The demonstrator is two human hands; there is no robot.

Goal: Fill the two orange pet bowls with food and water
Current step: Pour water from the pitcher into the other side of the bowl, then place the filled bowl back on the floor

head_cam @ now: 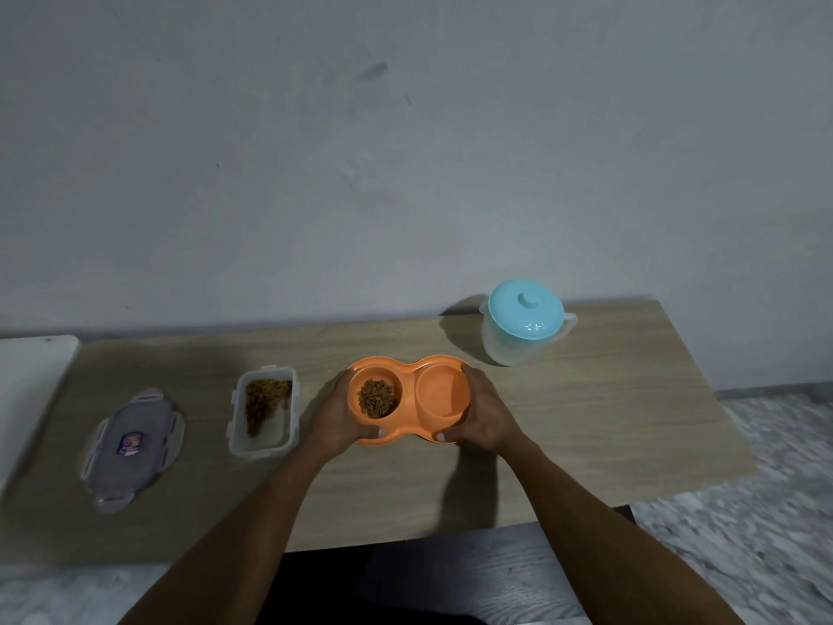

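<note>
An orange double pet bowl (pixel 408 367) sits in the middle of the wooden table (pixel 586 421). Its left cup holds brown kibble (pixel 376 397); whether the right cup (pixel 441 392) holds water I cannot tell. My left hand (pixel 336 412) grips the dish's left end and my right hand (pixel 484 410) grips its right end. An open clear food container (pixel 263 410) with kibble in it stands to the left of the dish. A translucent jug with a light blue lid (pixel 523 320) stands behind and to the right.
The food container's lid (pixel 130 448) lies flat at the table's left. A white surface (pixel 27 390) adjoins the left edge. The wall runs close behind the table. Speckled floor shows to the right and a dark wooden surface below the front edge.
</note>
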